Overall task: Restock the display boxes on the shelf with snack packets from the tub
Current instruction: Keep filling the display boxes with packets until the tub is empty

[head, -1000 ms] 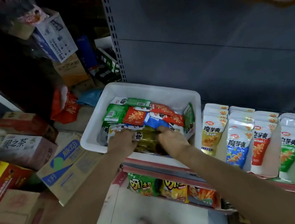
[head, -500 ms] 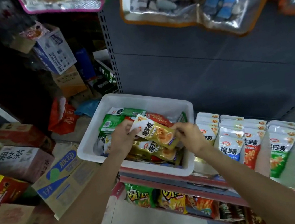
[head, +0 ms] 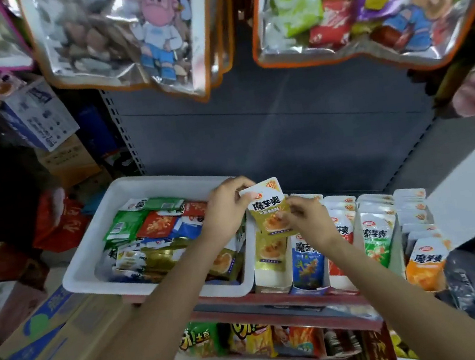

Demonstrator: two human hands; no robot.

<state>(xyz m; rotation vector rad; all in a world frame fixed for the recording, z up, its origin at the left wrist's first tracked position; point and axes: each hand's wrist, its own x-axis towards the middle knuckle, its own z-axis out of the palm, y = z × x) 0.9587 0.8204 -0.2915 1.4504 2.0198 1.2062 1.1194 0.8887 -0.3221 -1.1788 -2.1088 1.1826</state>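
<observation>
My left hand (head: 228,208) pinches the top corner of an olive-yellow snack packet (head: 269,209), and my right hand (head: 309,221) pinches its lower edge. I hold it upright just above the leftmost display box (head: 271,269), which sits below both hands and already shows matching packets. The white tub (head: 89,261) lies under my left forearm. If I let go crooked, I think the slick packet could catch the box's wall, fold over, or slide back into the tub.
</observation>
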